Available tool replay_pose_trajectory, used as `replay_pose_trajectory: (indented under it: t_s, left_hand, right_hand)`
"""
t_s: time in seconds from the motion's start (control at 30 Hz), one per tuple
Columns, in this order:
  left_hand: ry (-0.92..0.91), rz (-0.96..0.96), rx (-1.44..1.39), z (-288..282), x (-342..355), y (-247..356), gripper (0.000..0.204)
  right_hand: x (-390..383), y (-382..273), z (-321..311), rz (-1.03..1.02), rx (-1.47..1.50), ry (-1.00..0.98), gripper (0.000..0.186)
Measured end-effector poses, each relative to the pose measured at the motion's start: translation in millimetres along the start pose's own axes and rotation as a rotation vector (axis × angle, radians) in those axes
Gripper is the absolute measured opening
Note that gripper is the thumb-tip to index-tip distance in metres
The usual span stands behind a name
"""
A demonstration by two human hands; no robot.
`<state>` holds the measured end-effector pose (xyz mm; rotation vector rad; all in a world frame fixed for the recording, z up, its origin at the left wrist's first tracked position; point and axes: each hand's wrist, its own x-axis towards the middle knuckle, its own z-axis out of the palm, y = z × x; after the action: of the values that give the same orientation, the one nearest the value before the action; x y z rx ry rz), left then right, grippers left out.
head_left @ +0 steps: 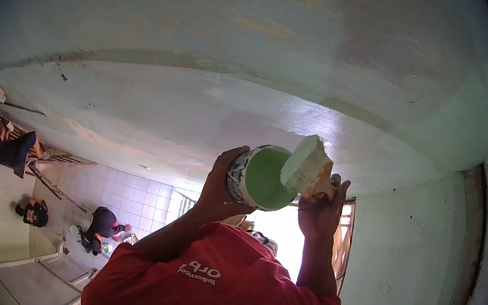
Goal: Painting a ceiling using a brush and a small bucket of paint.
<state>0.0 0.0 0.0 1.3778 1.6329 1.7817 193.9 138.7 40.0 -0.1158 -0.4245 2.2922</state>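
Observation:
My left hand (214,186) is wrapped round the side of a small paint tub (236,176), which has a patterned outside and a pale rim. Light green paint (265,177) shows inside. A wide paintbrush (310,167) is in my right hand (321,213), with the fingers closed round its handle, which is mostly hidden. Pale green paint coats the bristles. The brush head overlaps the tub's right rim in the view; whether it touches the rim I cannot tell. Both arms are raised in front of my red shirt.
A patchy wall surface (157,103) with a ridge across it spans the top. Far below left, a person crouches (102,223) on white tiles (144,198). Another person (34,213) is farther left. Bare legs and dark shorts (10,149) show beside wooden poles (58,189). A green wall (410,257) stands right.

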Motion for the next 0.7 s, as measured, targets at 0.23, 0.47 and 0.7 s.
replay_pose_trajectory:
  t_s: [0.23, 0.47, 0.7]
  left_hand:
    - [0.03, -0.029, -0.115, 11.5, 1.1, -0.8, 0.111]
    - [0.022, -0.051, -0.093, 9.9, 0.4, -1.0, 0.111]
    - [-0.011, -0.003, -0.111, 7.3, 2.1, 1.4, 0.11]
  right_hand:
    - [-1.2, -3.3, 13.3, 0.007, 0.004, -0.041, 0.016]
    - [4.1, -7.1, 16.4, 0.02, -0.004, -0.051, 0.016]
    - [17.0, -4.8, 42.9, -0.077, -0.085, 0.007, 0.031]
